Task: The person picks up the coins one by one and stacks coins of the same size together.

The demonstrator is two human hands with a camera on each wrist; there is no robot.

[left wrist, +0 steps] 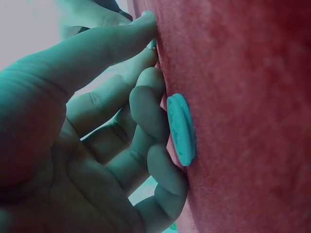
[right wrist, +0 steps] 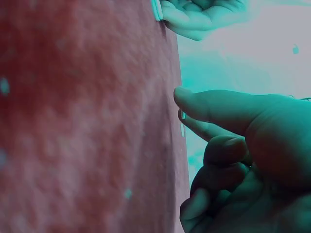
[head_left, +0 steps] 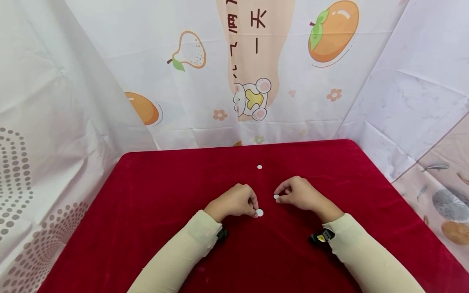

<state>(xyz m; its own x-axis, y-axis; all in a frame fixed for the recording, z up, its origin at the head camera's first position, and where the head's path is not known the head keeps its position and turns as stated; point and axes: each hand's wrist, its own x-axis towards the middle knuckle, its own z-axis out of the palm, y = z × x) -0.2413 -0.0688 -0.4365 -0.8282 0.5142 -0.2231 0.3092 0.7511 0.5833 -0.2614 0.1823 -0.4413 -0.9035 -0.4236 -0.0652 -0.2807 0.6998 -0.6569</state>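
Observation:
My left hand (head_left: 238, 201) pinches a white round disc (head_left: 259, 212) at its thumb and fingertips, low over the red cloth. Facing it, my right hand (head_left: 298, 193) holds a smaller-looking white disc (head_left: 276, 196) between thumb and index finger, its other fingers curled in. In the right wrist view that disc (right wrist: 183, 115) shows only as a thin edge. The left wrist view has a thick disc (left wrist: 181, 130) with a stepped rim and faint marks on its face, close by the curled fingers. A further white disc (head_left: 259, 167) lies on the cloth beyond both hands.
A red velvety cloth (head_left: 165, 183) covers the table. White curtains with fruit prints (head_left: 194, 93) hang behind its back edge and at both sides. Dark bands with small devices (head_left: 322, 237) sit at both wrists, below pale sleeves.

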